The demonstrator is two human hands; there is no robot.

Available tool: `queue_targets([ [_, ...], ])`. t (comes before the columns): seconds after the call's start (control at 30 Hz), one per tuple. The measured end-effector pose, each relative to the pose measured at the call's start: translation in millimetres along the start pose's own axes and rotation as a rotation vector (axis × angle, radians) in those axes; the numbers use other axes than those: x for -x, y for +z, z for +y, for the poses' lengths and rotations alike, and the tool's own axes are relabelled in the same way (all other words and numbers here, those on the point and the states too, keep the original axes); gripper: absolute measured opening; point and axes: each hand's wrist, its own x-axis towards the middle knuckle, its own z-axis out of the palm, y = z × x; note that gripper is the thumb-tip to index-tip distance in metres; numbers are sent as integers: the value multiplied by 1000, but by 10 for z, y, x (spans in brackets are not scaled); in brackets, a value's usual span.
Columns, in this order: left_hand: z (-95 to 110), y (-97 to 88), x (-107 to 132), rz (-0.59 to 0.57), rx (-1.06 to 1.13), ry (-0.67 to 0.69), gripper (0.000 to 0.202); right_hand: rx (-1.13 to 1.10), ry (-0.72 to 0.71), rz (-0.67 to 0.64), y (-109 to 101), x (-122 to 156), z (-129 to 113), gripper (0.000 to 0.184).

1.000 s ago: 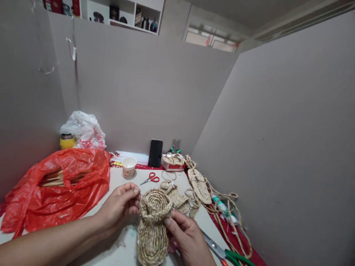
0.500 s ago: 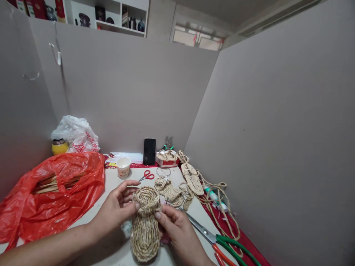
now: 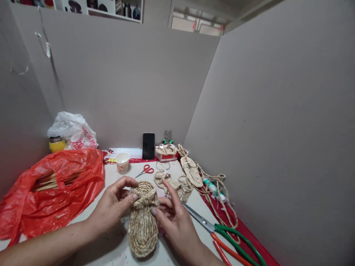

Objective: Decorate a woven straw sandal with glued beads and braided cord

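A small slipper woven from straw cord point(image 3: 142, 229) is held up over the table, its coiled sole facing me and a braided band across its upper part. My left hand point(image 3: 115, 201) pinches its upper left edge between thumb and fingers. On the other side, my right hand point(image 3: 177, 218) grips the band's right end with the thumb in front, its index finger raised away. Behind the hands lie curled woven straw pieces point(image 3: 169, 183). Large shears point(image 3: 206, 223) with green and orange handles rest beside my right hand.
An orange-red plastic bag point(image 3: 83, 166) with straw strips lies at left. Farther back are a paper cup point(image 3: 122, 162), small red scissors point(image 3: 146, 170), a phone point(image 3: 148, 146) and a red box point(image 3: 166, 155). Loose cord point(image 3: 229, 199) and a woven sole point(image 3: 192, 171) lie along the right partition.
My right index finger has lifted off the slipper and now points up. The slipper has shifted slightly left and tilted a little. The camera view has also moved a bit.
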Motion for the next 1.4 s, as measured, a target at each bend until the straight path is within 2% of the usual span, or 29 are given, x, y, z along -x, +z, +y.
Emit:
queue_targets([
  [0.17, 21, 24, -1, 18, -79, 15, 18, 432, -334, 25, -96, 36, 3, 77],
  [0.23, 14, 29, 0, 3, -116, 9, 17, 554, -464, 25, -117, 41, -53, 73],
  [0.3, -1, 34, 7, -30, -142, 17, 16, 598, -528, 12, -123, 32, -110, 62],
  [0.43, -30, 53, 39, -88, -162, 29, 15, 510, -514, -25, -120, -2, -146, 29],
  [0.53, -37, 70, 59, -99, -134, 0, 16, 456, -496, -29, -122, -10, -133, 21],
  [0.67, -58, 87, 60, -88, -91, -61, 17, 448, -497, -65, -127, -3, -140, 18],
  [0.9, -75, 117, 42, -90, 39, -158, 20, 446, -613, -103, -150, -36, -174, 23],
  [0.97, -57, 131, 41, -87, 56, -176, 21, 424, -581, -134, -160, -40, -216, 21],
  [1.17, -32, 174, 76, -100, 67, -219, 22, 311, -335, -194, -140, -21, -307, 6],
  [1.4, -58, 172, 87, -68, -20, -178, 13, 328, -359, -251, -139, -50, -287, 11],
])
